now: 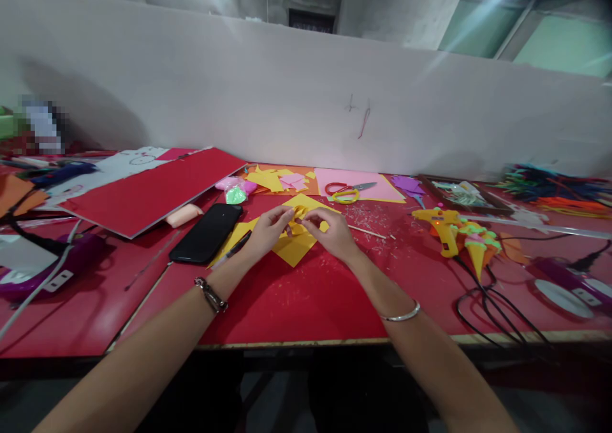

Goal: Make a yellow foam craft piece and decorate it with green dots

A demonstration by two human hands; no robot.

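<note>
My left hand [271, 227] and my right hand [329, 229] meet over the middle of the red table. Between their pinched fingertips is a small crumpled piece of yellow paper [299, 212], partly covered by the fingers. Flat beneath the hands lies a yellow paper sheet [293, 252]. A pen [238, 245] rests beside my left wrist on more yellow paper, next to a black phone [206, 234]. Just right of my right hand is a thin wooden stick [368, 231], among clear scraps.
Scissors [348, 192] lie on pink paper behind the hands. To the right are a yellow glue gun [442, 226] with black cables and a paper cone craft [478, 248]. A red board [157, 194] leans at left. Purple power strips [574, 280] sit at the sides.
</note>
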